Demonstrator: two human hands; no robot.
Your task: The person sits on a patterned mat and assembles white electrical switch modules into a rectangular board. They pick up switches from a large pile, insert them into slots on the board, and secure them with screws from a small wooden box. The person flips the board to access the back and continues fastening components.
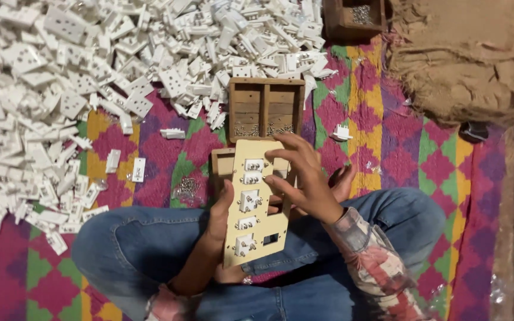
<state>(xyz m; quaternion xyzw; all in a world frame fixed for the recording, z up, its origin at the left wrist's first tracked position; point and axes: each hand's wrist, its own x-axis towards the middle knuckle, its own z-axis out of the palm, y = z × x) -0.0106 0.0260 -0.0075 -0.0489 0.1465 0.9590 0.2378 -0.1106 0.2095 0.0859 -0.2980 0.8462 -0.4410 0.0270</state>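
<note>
Head view: person sits cross-legged in blue jeans on a patterned mat, both hands on one panel
Panel: cream switch plate (pixel 256 205), tilted, held over the lap between the knees, top edge toward the wooden tray
Panel contents: five white modules (pixel 248 201) seated in a column down its left part, one empty rectangular cutout at lower right
Left hand (pixel 220 217): clamped on the plate's left edge, thumb on the face beside the middle module, fingers hidden behind
Right hand (pixel 301 175): fingers spread and bent, fingertips (pixel 269 153) touching the plate's upper right near the top two modules; not closed around anything
Near tray: wooden box (pixel 266 109) with two compartments, just beyond the right hand, small metal screws (pixel 263 128) lying at the near end of both compartments
Far box: second wooden box (pixel 353 18) at the top edge, well beyond the hands, holding small metal bits, kind unclear
Loose screws: small cluster (pixel 187 188) on the mat just left of the left hand
Pile: heap of white plastic parts (pixel 90 77) spread far left and ahead of the hands
Sack: brown burlap (pixel 465 59) far right of the right hand
</note>
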